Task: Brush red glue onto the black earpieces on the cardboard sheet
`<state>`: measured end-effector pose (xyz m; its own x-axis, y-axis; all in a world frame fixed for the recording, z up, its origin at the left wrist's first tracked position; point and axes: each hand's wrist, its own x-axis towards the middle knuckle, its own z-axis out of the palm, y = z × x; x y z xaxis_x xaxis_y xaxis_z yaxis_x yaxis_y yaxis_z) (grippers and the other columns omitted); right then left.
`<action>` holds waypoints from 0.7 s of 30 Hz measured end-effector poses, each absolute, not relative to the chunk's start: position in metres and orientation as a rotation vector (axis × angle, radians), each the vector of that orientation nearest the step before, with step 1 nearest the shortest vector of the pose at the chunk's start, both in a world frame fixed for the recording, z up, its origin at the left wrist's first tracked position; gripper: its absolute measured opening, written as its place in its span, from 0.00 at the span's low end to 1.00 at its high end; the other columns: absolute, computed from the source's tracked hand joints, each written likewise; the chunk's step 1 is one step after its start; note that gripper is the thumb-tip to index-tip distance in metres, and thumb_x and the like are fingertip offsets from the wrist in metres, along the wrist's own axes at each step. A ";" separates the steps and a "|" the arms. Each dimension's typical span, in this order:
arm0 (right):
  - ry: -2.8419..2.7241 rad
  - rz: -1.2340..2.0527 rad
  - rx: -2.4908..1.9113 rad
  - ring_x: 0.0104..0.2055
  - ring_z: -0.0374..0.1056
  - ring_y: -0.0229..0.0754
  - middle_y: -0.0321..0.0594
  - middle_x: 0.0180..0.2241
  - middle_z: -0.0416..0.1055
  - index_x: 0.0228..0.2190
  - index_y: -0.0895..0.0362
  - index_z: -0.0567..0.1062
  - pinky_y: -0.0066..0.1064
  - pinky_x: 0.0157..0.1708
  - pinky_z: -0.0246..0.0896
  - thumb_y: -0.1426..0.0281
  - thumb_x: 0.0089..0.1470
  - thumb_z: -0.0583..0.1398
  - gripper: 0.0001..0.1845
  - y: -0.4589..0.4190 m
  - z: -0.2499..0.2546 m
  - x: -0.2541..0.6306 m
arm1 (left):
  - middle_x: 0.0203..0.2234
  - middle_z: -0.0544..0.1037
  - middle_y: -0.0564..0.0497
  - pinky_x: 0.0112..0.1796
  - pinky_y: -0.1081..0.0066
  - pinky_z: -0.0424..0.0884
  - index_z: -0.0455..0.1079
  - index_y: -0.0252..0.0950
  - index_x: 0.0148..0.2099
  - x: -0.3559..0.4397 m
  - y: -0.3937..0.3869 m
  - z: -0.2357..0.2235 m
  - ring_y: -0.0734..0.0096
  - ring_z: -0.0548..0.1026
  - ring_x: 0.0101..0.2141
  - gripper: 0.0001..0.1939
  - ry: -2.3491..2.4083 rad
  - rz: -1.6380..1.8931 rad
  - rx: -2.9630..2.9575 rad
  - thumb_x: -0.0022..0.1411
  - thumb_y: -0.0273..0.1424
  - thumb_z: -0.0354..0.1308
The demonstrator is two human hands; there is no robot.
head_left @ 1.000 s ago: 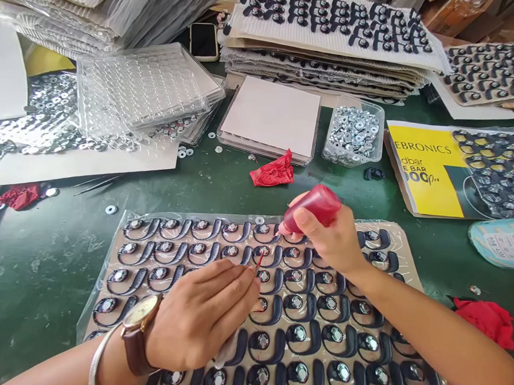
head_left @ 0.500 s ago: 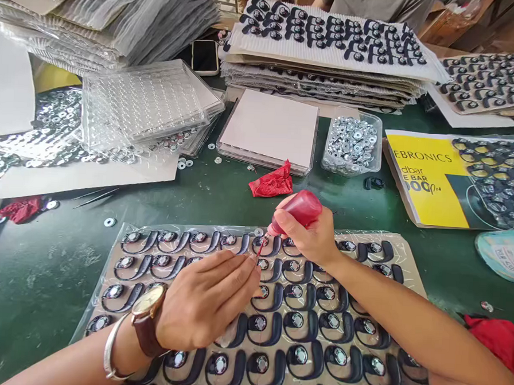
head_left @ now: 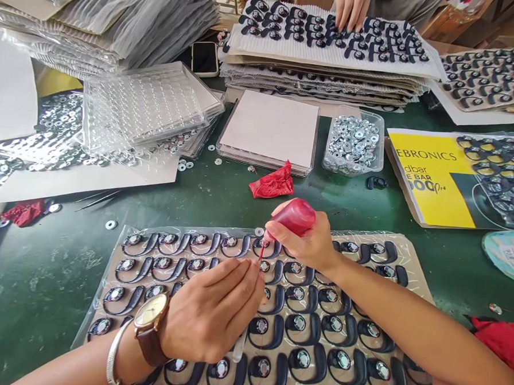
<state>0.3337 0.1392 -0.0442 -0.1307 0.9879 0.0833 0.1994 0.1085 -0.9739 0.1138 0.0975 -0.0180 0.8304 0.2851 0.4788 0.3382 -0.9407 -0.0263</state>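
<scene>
My right hand (head_left: 308,238) is wrapped round a small squeeze bottle (head_left: 296,214) of red liquid, tilted so its thin red tip points down toward my left fingertips. My left hand (head_left: 220,308) is closed in a pinch just below that tip. A translucent handle end (head_left: 239,348) pokes out under its palm; the rest of this slim tool is hidden. Beneath both hands lies a plastic-covered cardboard sheet (head_left: 412,264). It carries rows of black hook-shaped pieces (head_left: 312,362), each with a round metal-centred part. Fine red wires show on some of them.
Beyond the sheet are a crumpled red cloth (head_left: 272,182), a clear tub of metal washers (head_left: 354,143) and white card (head_left: 269,127). Tweezers (head_left: 97,198) lie left. Stacked trays (head_left: 145,106) and a phone (head_left: 205,59) stand behind. A co-worker's hand (head_left: 350,8) reaches onto the far stack.
The bottle has dipped slightly lower and leftward in my right hand. My left hand has shifted a little right. A co-worker's hand has come in over the far stack.
</scene>
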 end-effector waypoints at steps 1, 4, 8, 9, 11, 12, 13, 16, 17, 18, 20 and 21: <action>-1.502 1.100 -1.236 0.24 0.71 0.39 0.35 0.22 0.75 0.30 0.55 0.74 0.31 0.30 0.69 0.55 0.55 0.65 0.15 0.140 -0.044 0.334 | 0.44 0.79 0.37 0.53 0.60 0.72 0.73 0.23 0.49 0.114 0.097 -0.018 0.57 0.77 0.48 0.17 -0.498 -0.729 -2.900 0.69 0.24 0.45; -1.515 1.063 -1.267 0.25 0.71 0.39 0.35 0.22 0.74 0.30 0.55 0.74 0.31 0.30 0.68 0.55 0.55 0.64 0.16 0.140 -0.043 0.334 | 0.43 0.80 0.37 0.53 0.60 0.72 0.73 0.23 0.48 0.115 0.098 -0.017 0.57 0.78 0.47 0.16 -0.501 -0.742 -2.902 0.69 0.23 0.45; -1.500 1.051 -1.270 0.25 0.71 0.39 0.35 0.21 0.74 0.31 0.55 0.74 0.32 0.30 0.68 0.55 0.55 0.65 0.15 0.139 -0.044 0.334 | 0.44 0.79 0.37 0.51 0.60 0.73 0.74 0.23 0.48 0.116 0.098 -0.016 0.56 0.77 0.48 0.17 -0.518 -0.754 -2.919 0.69 0.22 0.44; -1.492 1.049 -1.255 0.24 0.71 0.39 0.34 0.21 0.74 0.30 0.55 0.74 0.32 0.29 0.68 0.55 0.54 0.65 0.15 0.138 -0.045 0.334 | 0.44 0.79 0.37 0.50 0.60 0.73 0.74 0.23 0.48 0.117 0.098 -0.016 0.55 0.77 0.48 0.17 -0.525 -0.752 -2.922 0.69 0.22 0.44; -1.472 1.036 -1.227 0.24 0.70 0.39 0.34 0.21 0.74 0.28 0.54 0.74 0.32 0.29 0.67 0.56 0.55 0.65 0.15 0.138 -0.045 0.334 | 0.44 0.79 0.38 0.50 0.60 0.73 0.74 0.23 0.48 0.116 0.098 -0.016 0.55 0.77 0.48 0.18 -0.532 -0.754 -2.926 0.69 0.22 0.43; -1.461 1.026 -1.224 0.24 0.70 0.39 0.34 0.21 0.74 0.28 0.54 0.74 0.32 0.30 0.67 0.56 0.55 0.65 0.15 0.138 -0.045 0.334 | 0.44 0.79 0.38 0.50 0.60 0.73 0.74 0.23 0.48 0.116 0.098 -0.016 0.55 0.77 0.48 0.18 -0.533 -0.753 -2.927 0.69 0.22 0.43; -1.451 1.013 -1.230 0.25 0.70 0.39 0.35 0.21 0.73 0.28 0.55 0.74 0.32 0.30 0.67 0.56 0.55 0.64 0.15 0.137 -0.045 0.334 | 0.44 0.79 0.38 0.50 0.60 0.73 0.74 0.23 0.48 0.116 0.097 -0.016 0.56 0.77 0.48 0.18 -0.532 -0.752 -2.927 0.69 0.22 0.43; -1.450 0.982 -1.278 0.26 0.70 0.39 0.36 0.22 0.73 0.27 0.55 0.75 0.33 0.30 0.67 0.56 0.56 0.63 0.16 0.138 -0.044 0.335 | 0.45 0.79 0.37 0.51 0.60 0.73 0.74 0.23 0.48 0.114 0.097 -0.018 0.56 0.77 0.48 0.17 -0.525 -0.746 -2.921 0.69 0.23 0.45; -1.458 0.976 -1.291 0.26 0.70 0.39 0.36 0.22 0.73 0.27 0.56 0.75 0.33 0.31 0.67 0.55 0.57 0.63 0.17 0.138 -0.044 0.335 | 0.45 0.79 0.37 0.52 0.60 0.73 0.74 0.24 0.49 0.113 0.097 -0.018 0.56 0.77 0.49 0.17 -0.529 -0.746 -2.918 0.69 0.23 0.45; -1.465 0.971 -1.299 0.26 0.70 0.40 0.36 0.22 0.72 0.27 0.56 0.75 0.33 0.31 0.67 0.55 0.57 0.63 0.17 0.139 -0.043 0.335 | 0.45 0.79 0.37 0.52 0.60 0.73 0.74 0.24 0.49 0.113 0.097 -0.018 0.56 0.77 0.49 0.17 -0.532 -0.744 -2.918 0.69 0.23 0.45; -1.475 0.968 -1.306 0.26 0.70 0.40 0.36 0.22 0.72 0.26 0.56 0.75 0.33 0.31 0.67 0.55 0.57 0.62 0.18 0.139 -0.043 0.335 | 0.45 0.79 0.37 0.52 0.60 0.72 0.74 0.24 0.49 0.113 0.097 -0.018 0.56 0.77 0.49 0.17 -0.537 -0.749 -2.920 0.69 0.23 0.45; -1.477 0.971 -1.307 0.26 0.70 0.40 0.36 0.22 0.72 0.26 0.56 0.75 0.33 0.31 0.67 0.55 0.57 0.62 0.18 0.139 -0.043 0.335 | 0.45 0.79 0.37 0.52 0.60 0.72 0.74 0.24 0.49 0.113 0.098 -0.018 0.56 0.77 0.48 0.17 -0.535 -0.752 -2.922 0.69 0.23 0.45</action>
